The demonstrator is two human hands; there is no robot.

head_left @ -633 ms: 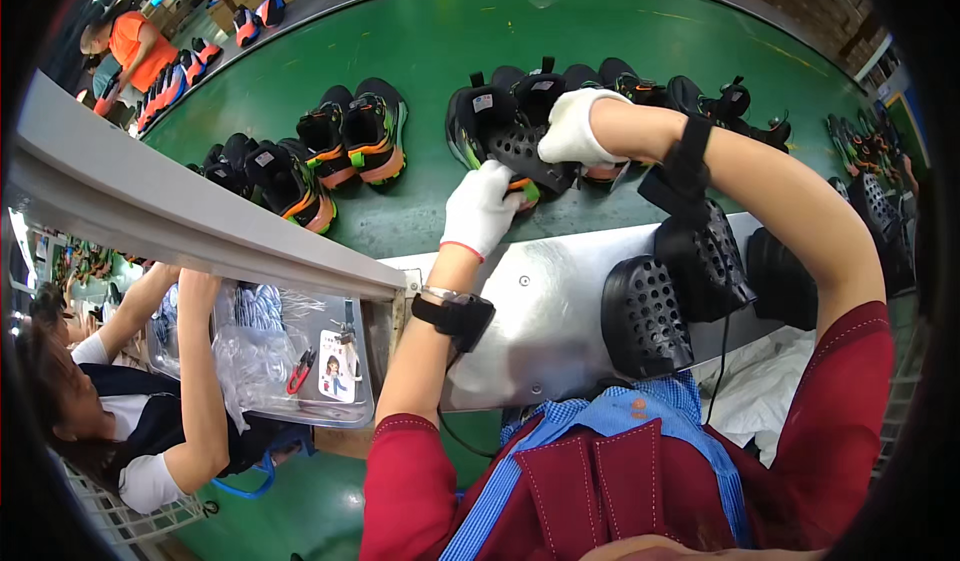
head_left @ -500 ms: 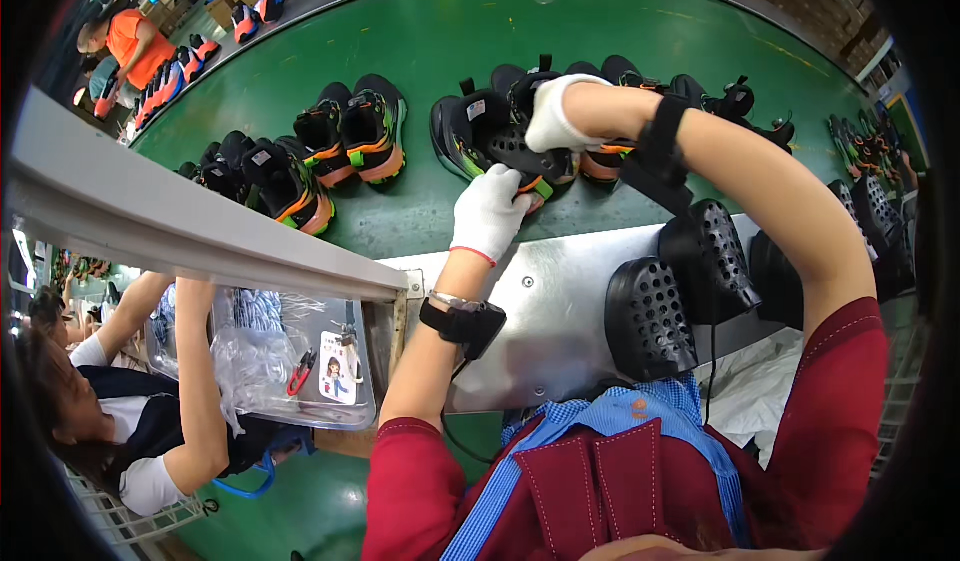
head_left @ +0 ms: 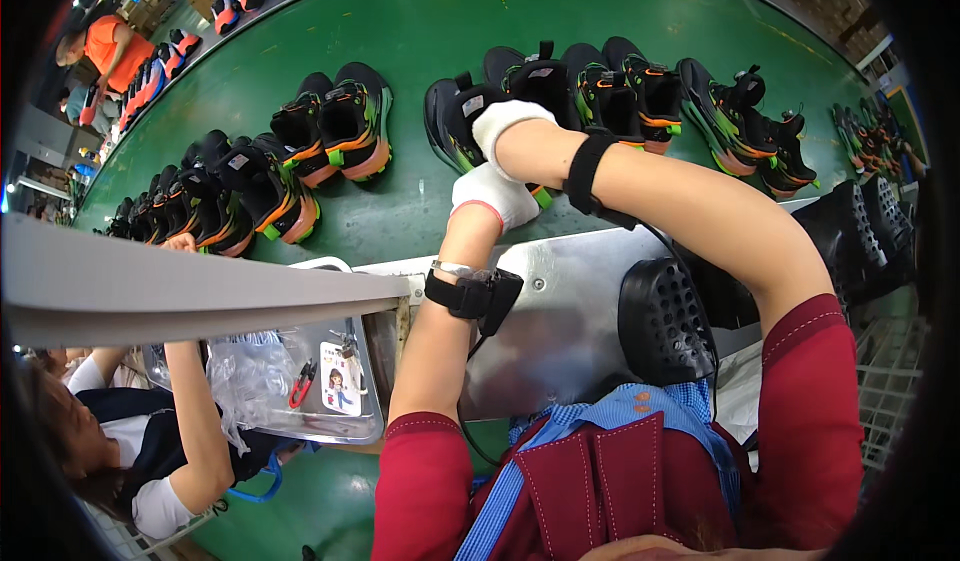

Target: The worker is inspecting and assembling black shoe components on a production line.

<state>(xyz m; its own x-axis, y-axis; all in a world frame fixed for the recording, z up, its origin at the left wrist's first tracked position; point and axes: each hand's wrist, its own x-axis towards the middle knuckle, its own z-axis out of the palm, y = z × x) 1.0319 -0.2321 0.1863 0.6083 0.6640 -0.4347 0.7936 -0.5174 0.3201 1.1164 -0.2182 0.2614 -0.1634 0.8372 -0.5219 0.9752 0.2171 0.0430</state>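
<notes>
Both my hands, in white gloves, are at a black sneaker (head_left: 440,126) with green and orange trim, on the green bench top near the metal ledge. My left hand (head_left: 490,199) is closed on the near end of the sneaker, its fingertips hidden. Crossing over from the right, my right hand (head_left: 510,126) reaches down at the shoe's opening, with its fingers out of sight behind the glove cuff and wrist. A second black sneaker (head_left: 545,81) stands directly behind my right hand. Black straps with small boxes sit on both my forearms.
More black sneakers (head_left: 355,121) stand in rows to left and right. A black block with round holes (head_left: 665,321) rests on the metal ledge (head_left: 540,361). At left are a pale beam (head_left: 200,291), a metal tray (head_left: 365,423) and a co-worker (head_left: 150,441).
My right hand has moved left and down, closer to my left hand. The perforated dark piece visible inside the shoe earlier is now hidden. The whole view has shifted slightly.
</notes>
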